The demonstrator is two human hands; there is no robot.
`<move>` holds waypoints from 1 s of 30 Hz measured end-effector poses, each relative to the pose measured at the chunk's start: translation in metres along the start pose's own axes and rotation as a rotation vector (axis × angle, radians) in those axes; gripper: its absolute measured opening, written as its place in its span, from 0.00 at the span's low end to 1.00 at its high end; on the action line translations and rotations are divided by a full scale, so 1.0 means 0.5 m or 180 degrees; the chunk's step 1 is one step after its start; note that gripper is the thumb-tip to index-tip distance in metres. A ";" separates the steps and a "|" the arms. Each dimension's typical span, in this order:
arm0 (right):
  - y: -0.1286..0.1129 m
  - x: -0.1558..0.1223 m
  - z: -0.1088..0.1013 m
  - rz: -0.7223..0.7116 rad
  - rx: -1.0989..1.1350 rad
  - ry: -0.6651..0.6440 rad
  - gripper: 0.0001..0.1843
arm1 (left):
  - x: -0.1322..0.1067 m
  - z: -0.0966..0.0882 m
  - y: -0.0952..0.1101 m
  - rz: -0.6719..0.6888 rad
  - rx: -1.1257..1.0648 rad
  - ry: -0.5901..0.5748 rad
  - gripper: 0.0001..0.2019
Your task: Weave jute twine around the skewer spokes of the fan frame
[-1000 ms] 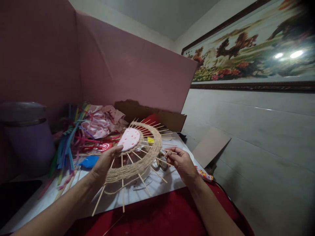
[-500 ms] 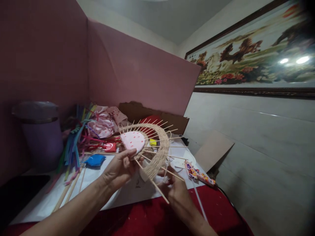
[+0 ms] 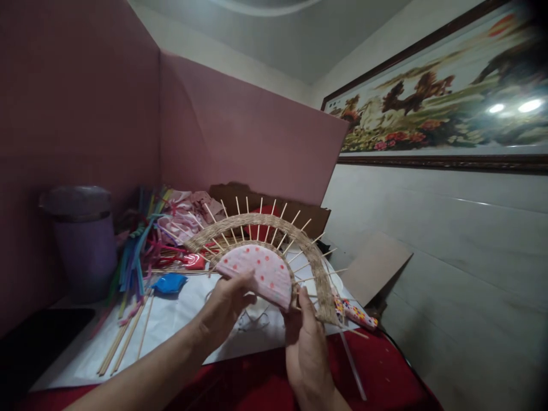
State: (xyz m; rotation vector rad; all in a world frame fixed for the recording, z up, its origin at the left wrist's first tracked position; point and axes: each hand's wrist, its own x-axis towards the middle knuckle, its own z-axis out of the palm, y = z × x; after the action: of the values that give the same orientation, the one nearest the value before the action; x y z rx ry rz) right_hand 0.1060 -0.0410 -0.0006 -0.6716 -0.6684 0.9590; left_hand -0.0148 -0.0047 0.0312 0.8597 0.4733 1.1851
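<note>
Left hand [image 3: 222, 311] grips the lower left edge of the fan piece [image 3: 261, 251], thumb on front, fingers behind. Right hand [image 3: 306, 348] pinches the lower right edge, thumb up against the pink pad [image 3: 265, 275]. Both closed on it; piece held upright above the near table edge, centre of scene.

Piece is a half-round: soft pink dotted fabric pad at the hub, thin wooden sticks [image 3: 247, 204] fanning out like spokes, rough tan twine band [image 3: 252, 220] woven through them in an arc, stick tips poking past it.

Containers: purple bin [image 3: 83, 245] far left w/ lid on, contents hidden. Brown cardboard box [image 3: 233, 193] at the far side, behind the piece; something red at its front, can't tell if inside.

Table: white paper [image 3: 171, 325] over red cloth [image 3: 257, 379]. Left of hands, loose bamboo sticks [image 3: 124, 337], flat blue bit [image 3: 169, 282], bundle of coloured strips [image 3: 132, 257], crumpled pink cloth [image 3: 184, 211]. Right, just beside the piece, a floral-print item [image 3: 357, 314]. Flat cardboard sheet [image 3: 374, 265] leans on the pale wall; framed painting [image 3: 436, 97] above; matte pink board [image 3: 244, 131] far behind.
</note>
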 end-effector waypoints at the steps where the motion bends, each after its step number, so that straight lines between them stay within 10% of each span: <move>1: -0.003 0.000 0.001 0.0067 0.0095 -0.0034 0.26 | 0.003 0.000 0.007 0.0061 -0.0201 0.0141 0.08; 6: 0.007 -0.009 0.030 0.0010 0.0137 -0.0486 0.27 | 0.005 0.019 0.008 0.0001 -0.0744 -0.0024 0.07; 13: -0.042 0.045 0.078 0.0400 0.0620 -0.0205 0.19 | 0.000 0.004 -0.044 0.0237 0.0813 -0.0530 0.18; 20: -0.109 0.133 0.056 0.0815 0.0879 -0.0487 0.14 | 0.039 -0.078 -0.004 0.0161 0.1433 -0.0281 0.06; 30: -0.053 0.154 0.021 0.1630 0.0615 -0.0487 0.16 | 0.067 -0.133 0.103 0.1089 0.1134 0.0922 0.14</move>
State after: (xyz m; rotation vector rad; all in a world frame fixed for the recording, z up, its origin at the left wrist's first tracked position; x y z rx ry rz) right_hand 0.1433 0.0184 0.0421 -0.6118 -0.5354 1.5404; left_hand -0.0827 0.0547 0.0352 1.1092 0.8139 1.5797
